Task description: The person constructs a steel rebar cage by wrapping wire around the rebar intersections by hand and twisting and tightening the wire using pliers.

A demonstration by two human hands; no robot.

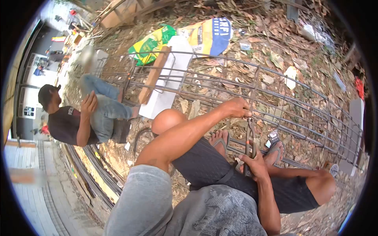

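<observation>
While the rebar cage (256, 80) stretches across the leaf-strewn ground, a co-worker (67, 122) in a cap and jeans sits or squats low near its left end, one hand (89, 103) raised in front of the body. Long dark rods (98, 167) lie on the near side of the cage, apart from it. A wooden bar (154, 74) and a white board (171, 80) run crosswise at its left part; a green-and-yellow sack (155, 44) and a blue-and-yellow sack (208, 36) lie on its far side. Farther right, the left hand (237, 108) reaches a hoop of the cage with its grip curled inward; whether it pinches steel or wire, I cannot tell. Just below, the pincers (247, 143) point their head at that hoop. On the near side of the cage, the right hand (254, 162) has its grip wrapped around the pincers' handles. A white block (356, 114) stands at the cage's right end.
</observation>
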